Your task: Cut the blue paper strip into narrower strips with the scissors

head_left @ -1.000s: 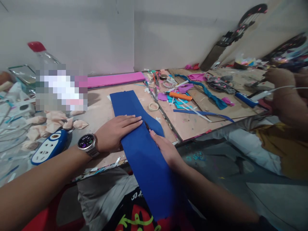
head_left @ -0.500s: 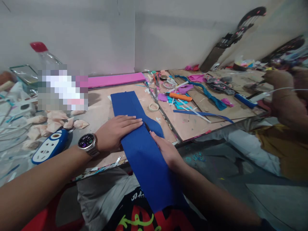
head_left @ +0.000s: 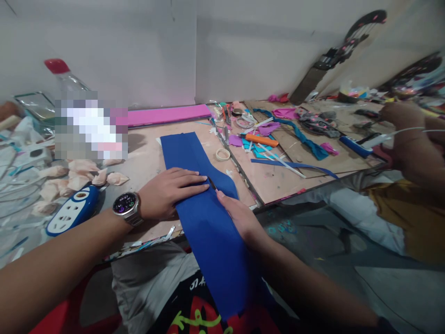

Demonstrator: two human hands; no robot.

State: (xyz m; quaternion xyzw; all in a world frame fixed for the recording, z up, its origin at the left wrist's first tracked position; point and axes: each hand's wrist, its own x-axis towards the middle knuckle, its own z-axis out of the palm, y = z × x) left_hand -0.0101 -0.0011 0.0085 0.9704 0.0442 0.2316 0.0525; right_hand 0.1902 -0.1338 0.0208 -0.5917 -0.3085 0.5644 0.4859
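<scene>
Lying across the edge of your desk (head_left: 146,150), the long blue sheet (head_left: 212,232) runs down over your lap, its near end hanging lower than half a second ago. Your left fingers, close together before, now show a small gap. That left hand (head_left: 167,190) presses flat on the sheet, palm down, fingertips just beside the tip of the dark-bladed tool (head_left: 212,184). Your right hand (head_left: 243,218) comes in from the right along the sheet's edge and grips this tool, thumb on top; its other fingers are hidden, so you cannot tell how they curl. Around you stand a long pink strip (head_left: 170,114) by the wall, a red-capped bottle (head_left: 74,83), partly pixelated, and, near your left forearm, a blue and white power strip (head_left: 71,211). An orange cutter (head_left: 260,140) lies among scraps to the right; closest to the sheet, just beside its right edge, sits a tape ring (head_left: 222,159).
</scene>
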